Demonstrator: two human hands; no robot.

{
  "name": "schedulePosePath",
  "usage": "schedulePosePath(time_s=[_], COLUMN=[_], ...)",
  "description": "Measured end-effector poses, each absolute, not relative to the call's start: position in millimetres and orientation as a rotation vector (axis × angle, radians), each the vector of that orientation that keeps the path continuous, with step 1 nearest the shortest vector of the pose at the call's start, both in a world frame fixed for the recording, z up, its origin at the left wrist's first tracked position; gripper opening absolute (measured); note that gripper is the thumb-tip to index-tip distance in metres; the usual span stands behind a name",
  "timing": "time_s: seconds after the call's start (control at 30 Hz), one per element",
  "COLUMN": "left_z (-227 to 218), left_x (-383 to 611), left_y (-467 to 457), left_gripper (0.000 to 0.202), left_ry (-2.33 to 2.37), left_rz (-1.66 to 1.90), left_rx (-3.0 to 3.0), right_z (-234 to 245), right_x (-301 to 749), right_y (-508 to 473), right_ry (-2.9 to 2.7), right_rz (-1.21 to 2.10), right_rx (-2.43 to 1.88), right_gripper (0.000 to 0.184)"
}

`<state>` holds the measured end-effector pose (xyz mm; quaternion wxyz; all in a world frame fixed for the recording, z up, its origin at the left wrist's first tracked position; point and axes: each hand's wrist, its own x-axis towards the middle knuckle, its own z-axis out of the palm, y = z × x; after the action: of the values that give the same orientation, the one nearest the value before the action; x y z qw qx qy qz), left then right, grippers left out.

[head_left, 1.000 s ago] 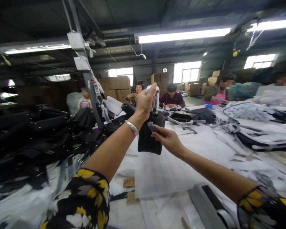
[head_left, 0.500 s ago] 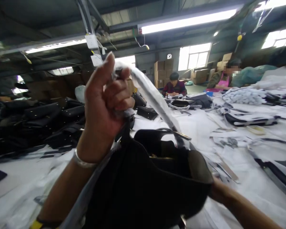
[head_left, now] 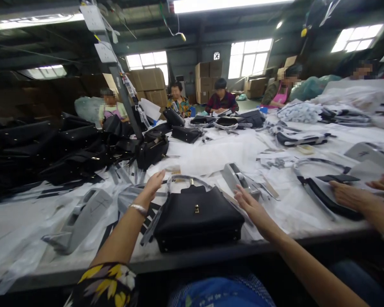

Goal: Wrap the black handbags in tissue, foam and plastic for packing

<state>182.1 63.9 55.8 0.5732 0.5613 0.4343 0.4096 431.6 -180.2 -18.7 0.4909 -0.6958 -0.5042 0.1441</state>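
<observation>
A black handbag [head_left: 196,213] lies on the white-covered table in front of me, its gold clasp facing up and a film-wrapped handle behind it. My left hand [head_left: 154,184] is just off the bag's far left corner, fingers stretched out and holding nothing. On the other side, my right hand [head_left: 248,204] hovers near the bag's right edge, fingers extended and empty. A grey tape dispenser [head_left: 236,175] sits just behind my right hand. Another grey tape dispenser [head_left: 85,221] stands to the left of my left forearm.
Many black bags [head_left: 51,145] are heaped at the left, beside a metal post [head_left: 125,96]. On the right, a co-worker's hands [head_left: 348,197] handle another black bag with a wrapped handle [head_left: 320,162]. Several people sit across the table. The table edge [head_left: 192,260] runs close before me.
The bag has come down from my raised left hand onto the table and its opening no longer shows. Both hands have let go, fingers now spread. The view has tilted downward.
</observation>
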Motion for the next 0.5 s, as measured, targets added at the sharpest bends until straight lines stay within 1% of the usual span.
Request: schedulePosePath(time_s=[0.07, 0.13, 0.17, 0.23, 0.3, 0.37, 0.4, 0.43, 0.5], left_z=[49.3, 47.2, 45.5, 37.7, 24.3, 8.5, 0.6, -7.5, -24.9], left_x=[160.4, 141.8, 135.4, 128.9, 128.6, 130.6, 131.5, 131.9, 131.6], left_y=[51.0, 29.6, 17.1, -7.2, -25.4, -34.9, -36.9, -37.7, -38.4], left_gripper=[0.025, 0.033, 0.036, 0.049, 0.071, 0.089, 0.093, 0.095, 0.087], left_ry=[1.043, 0.981, 0.920, 0.764, 0.572, 0.453, 0.441, 0.441, 0.447], left_rz=[0.939, 0.858, 0.779, 0.574, 0.345, 0.222, 0.213, 0.220, 0.259], left_rx=[1.493, 1.678, 1.769, 2.013, 2.456, 2.805, 2.915, 2.997, 3.109], right_z=[-14.0, -7.0, -3.9, -0.6, -1.5, -6.1, -10.0, -15.1, -30.1], right_x=[434.1, 428.0, 423.3, 414.1, 408.0, 405.7, 405.6, 405.8, 406.4], right_y=[-190.6, -198.6, -199.8, -196.1, -187.5, -179.0, -175.7, -173.5, -171.8], right_ry=[-1.331, -1.599, -1.757, -2.024, -2.201, -2.282, -2.298, -2.308, -2.328], right_rz=[0.256, 0.170, 0.113, 0.025, -0.016, -0.027, -0.028, -0.027, -0.026], right_rx=[-1.733, -1.695, -1.663, -1.615, -1.607, -1.626, -1.640, -1.651, -1.649], right_gripper=[0.050, 0.048, 0.050, 0.063, 0.078, 0.084, 0.084, 0.083, 0.073])
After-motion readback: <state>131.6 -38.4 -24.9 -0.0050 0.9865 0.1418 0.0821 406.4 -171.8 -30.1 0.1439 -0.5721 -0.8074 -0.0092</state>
